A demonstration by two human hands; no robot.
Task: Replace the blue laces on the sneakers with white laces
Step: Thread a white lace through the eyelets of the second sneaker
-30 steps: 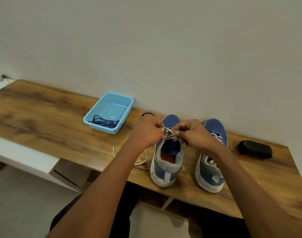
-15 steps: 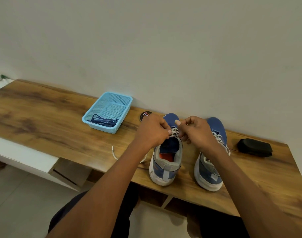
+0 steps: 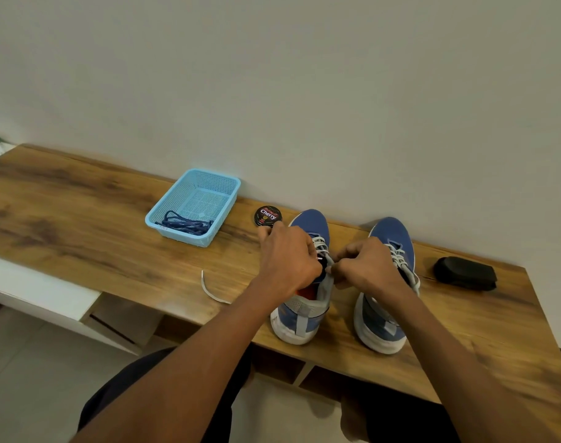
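Note:
Two blue sneakers stand side by side on the wooden table, heels toward me. The left sneaker [image 3: 299,318] has a white lace [image 3: 320,244] threaded through its upper eyelets; a loose end of that lace [image 3: 208,289] trails on the table to its left. My left hand [image 3: 287,260] and my right hand [image 3: 363,266] both pinch the white lace over the left sneaker's tongue, fingertips nearly touching. The right sneaker [image 3: 391,241] carries a white lace [image 3: 398,255] laced up its front. Blue laces [image 3: 185,226] lie in the light blue basket [image 3: 223,187].
A round black polish tin [image 3: 268,215] sits between the basket and the left sneaker. A black case [image 3: 464,272] lies right of the right sneaker. The wall runs close behind the table. A white lower shelf [image 3: 33,292] sticks out at the left.
Both hands have dropped lower and nearer along the left sneaker's tongue, still holding the white lace. The loose lace end on the table has shifted slightly.

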